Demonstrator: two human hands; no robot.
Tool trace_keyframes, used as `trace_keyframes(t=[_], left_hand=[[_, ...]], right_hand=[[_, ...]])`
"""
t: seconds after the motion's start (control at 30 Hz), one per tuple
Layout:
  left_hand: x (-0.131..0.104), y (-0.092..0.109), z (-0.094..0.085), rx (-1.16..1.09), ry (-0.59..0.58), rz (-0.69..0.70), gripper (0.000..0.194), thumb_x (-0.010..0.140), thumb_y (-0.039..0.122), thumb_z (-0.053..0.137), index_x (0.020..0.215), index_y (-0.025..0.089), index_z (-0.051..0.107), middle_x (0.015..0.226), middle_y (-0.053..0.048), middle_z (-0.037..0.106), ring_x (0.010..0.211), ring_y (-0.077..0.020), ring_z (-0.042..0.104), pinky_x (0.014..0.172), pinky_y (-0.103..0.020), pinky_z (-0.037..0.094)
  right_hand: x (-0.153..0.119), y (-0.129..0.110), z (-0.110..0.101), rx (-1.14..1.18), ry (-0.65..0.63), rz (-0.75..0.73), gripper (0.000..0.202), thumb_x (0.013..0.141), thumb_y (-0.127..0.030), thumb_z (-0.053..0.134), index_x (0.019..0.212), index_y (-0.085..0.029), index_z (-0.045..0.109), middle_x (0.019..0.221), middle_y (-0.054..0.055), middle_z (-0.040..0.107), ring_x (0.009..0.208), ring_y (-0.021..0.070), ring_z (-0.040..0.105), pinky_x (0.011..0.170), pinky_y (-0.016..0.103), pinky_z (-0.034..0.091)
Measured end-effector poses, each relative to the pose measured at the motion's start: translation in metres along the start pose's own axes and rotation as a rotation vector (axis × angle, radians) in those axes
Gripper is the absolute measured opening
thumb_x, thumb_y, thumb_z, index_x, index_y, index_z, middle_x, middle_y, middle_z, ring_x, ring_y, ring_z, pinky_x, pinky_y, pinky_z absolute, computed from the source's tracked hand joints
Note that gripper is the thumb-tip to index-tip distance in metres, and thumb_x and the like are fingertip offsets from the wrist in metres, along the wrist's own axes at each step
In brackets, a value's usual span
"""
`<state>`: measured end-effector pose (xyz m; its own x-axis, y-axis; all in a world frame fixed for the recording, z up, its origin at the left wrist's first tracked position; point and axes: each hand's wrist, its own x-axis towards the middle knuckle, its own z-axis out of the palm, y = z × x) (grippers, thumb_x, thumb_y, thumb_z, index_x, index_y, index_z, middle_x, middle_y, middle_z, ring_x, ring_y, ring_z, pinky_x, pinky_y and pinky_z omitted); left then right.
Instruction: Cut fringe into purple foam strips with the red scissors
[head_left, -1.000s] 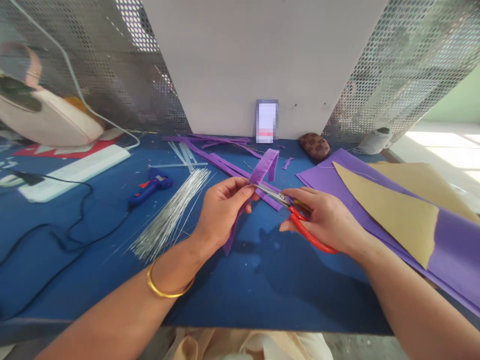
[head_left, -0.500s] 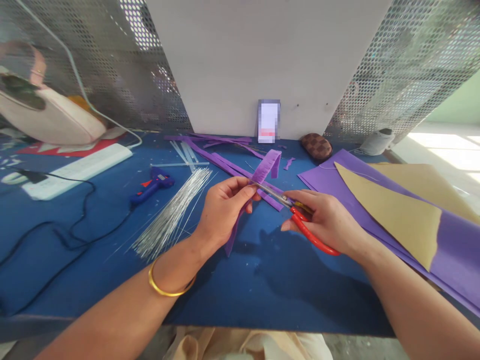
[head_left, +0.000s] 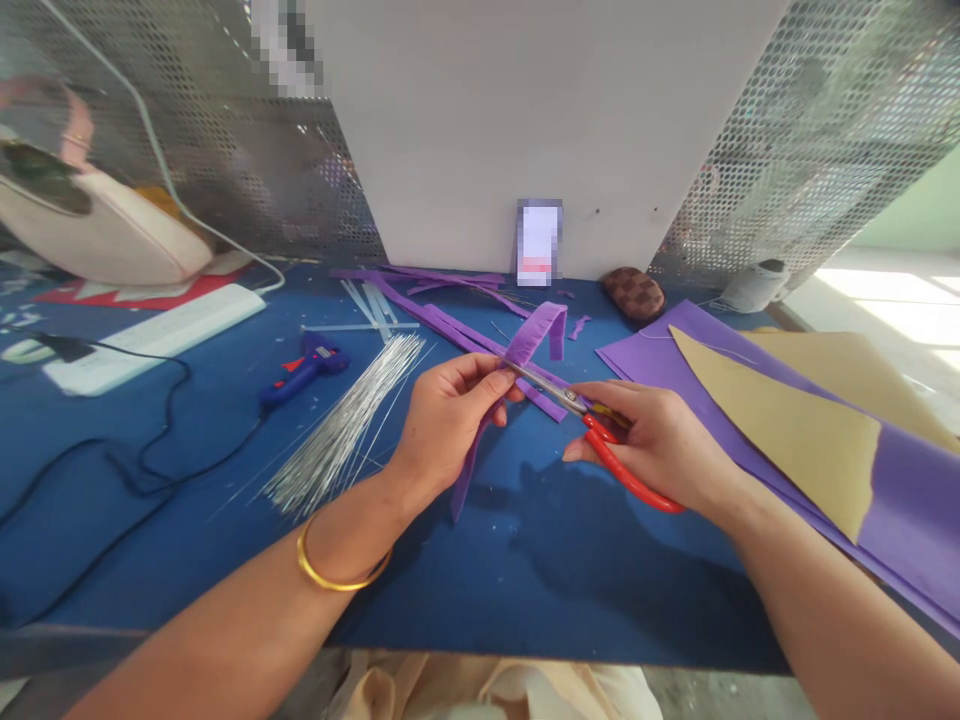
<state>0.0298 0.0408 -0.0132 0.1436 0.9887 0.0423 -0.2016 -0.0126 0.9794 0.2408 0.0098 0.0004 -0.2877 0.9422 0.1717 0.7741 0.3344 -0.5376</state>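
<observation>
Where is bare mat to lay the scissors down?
Bare: blue mat at the near edge below both hands, and between black cable and wire bundle. Crowded: purple strips behind, foam sheets on the right.

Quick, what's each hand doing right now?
Left hand: closed, pinching the purple fringed strip.
Right hand: closed on the red-handled scissors.

The scissors [head_left: 600, 435] pair glossy red plastic handles with bright bare metal blades, which meet a matt purple strip [head_left: 525, 345] of soft, paper-like or foam sheet with a finely fringed edge. Left of the grip lies a bundle of thin shiny metal wires [head_left: 341, 430] on the matt blue cloth-like table cover [head_left: 525, 580]. Right of it lie smooth matt purple sheets [head_left: 900, 500] with tan paper backing.
</observation>
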Motion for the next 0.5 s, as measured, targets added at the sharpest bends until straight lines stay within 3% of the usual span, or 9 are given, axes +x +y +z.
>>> trace_keyframes(t=[0.23,0.5], left_hand=[[0.0007,0.0038,0.0002,0.040,-0.013,0.033,0.008,0.078,0.024,0.069,0.075,0.016,0.067,0.067,0.001,0.063,0.054,-0.0082,0.051,0.053,-0.022,0.041],[-0.0005,0.0065,0.0004,0.075,-0.001,0.013,0.011,0.076,0.028,0.071,0.074,0.017,0.068,0.066,0.000,0.064,0.051,-0.0088,0.049,0.051,-0.023,0.039]], right_hand=[[-0.0012,-0.0010,0.0007,-0.056,0.000,-0.018,0.062,0.071,-0.059,0.072,0.120,-0.023,0.064,0.089,0.003,0.067,0.066,0.0154,0.059,0.058,0.026,0.044],[-0.0014,-0.0013,-0.0013,0.036,-0.018,0.011,0.061,0.071,-0.061,0.072,0.117,-0.020,0.067,0.084,0.005,0.068,0.060,0.0152,0.056,0.054,0.026,0.044]])
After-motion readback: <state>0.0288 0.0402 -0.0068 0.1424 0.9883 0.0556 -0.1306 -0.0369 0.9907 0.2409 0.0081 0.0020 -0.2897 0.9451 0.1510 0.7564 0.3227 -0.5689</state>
